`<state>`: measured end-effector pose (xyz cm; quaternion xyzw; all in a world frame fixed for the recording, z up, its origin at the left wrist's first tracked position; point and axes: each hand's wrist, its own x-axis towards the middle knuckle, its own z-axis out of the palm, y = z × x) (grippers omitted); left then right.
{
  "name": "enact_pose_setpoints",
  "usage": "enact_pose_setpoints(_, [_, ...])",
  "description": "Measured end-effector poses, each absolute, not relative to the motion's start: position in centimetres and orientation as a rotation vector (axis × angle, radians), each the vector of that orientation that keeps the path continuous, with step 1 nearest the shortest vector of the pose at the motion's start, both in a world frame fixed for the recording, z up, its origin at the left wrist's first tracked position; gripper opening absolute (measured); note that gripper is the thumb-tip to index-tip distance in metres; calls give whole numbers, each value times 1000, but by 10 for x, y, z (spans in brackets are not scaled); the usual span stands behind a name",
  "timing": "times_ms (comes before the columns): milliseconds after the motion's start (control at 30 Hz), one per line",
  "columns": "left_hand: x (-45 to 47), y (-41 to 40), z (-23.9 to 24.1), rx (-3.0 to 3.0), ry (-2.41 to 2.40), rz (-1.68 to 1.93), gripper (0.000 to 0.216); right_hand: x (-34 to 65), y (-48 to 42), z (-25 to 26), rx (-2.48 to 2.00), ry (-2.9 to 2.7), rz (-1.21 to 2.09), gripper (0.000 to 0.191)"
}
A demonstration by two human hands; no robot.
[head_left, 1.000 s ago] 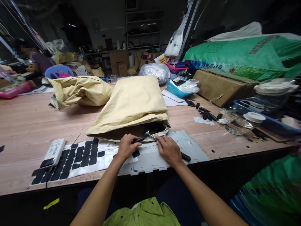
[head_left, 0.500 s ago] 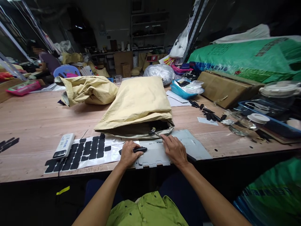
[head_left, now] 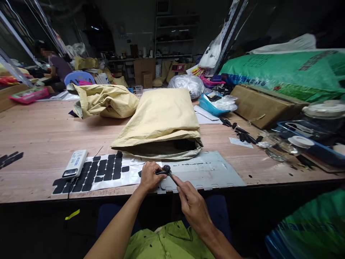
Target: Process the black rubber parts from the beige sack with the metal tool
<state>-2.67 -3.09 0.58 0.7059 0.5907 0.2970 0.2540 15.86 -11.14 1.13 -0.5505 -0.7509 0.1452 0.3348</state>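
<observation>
My left hand (head_left: 150, 176) presses its thumb and fingers around a small black part (head_left: 160, 172) at the left end of a worn grey board (head_left: 215, 174). My right hand (head_left: 192, 205) is wrapped round the handle of a small hammer (head_left: 167, 168). Its dark round head is at the black part, beside my left fingertips; whether they touch, I cannot tell. Behind the board lies a tan sack (head_left: 167, 113) with its mouth facing me and dark contents inside. Left of my left hand is a white sheet (head_left: 134, 167) with rows of black pads (head_left: 107, 169).
A white power bank (head_left: 75, 163) with a cable sits at the left. Another tan sack (head_left: 107, 102) slumps behind. Black pieces (head_left: 244, 136), a cardboard box (head_left: 269, 106) and a blue tray (head_left: 212, 104) stand right. A person (head_left: 58, 66) sits far left.
The hammer's head has come down and left from the sack's mouth to the black part. My right hand has moved down toward me. My left hand stays at the board's left end.
</observation>
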Motion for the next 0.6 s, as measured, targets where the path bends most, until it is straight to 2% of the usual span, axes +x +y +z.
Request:
enact_pose_setpoints(267, [-26,-31,6,1918,1589,818,9,159,-116,11,-1523,-1939,277,47])
enact_pose_setpoints(433, [-27,-32,7,1918,1589,819,10,168,-116,3,-1551,-1901,361,43])
enact_pose_setpoints(600, [-27,-33,9,1948,1600,809,12,185,-81,12,-1612,-1837,260,40])
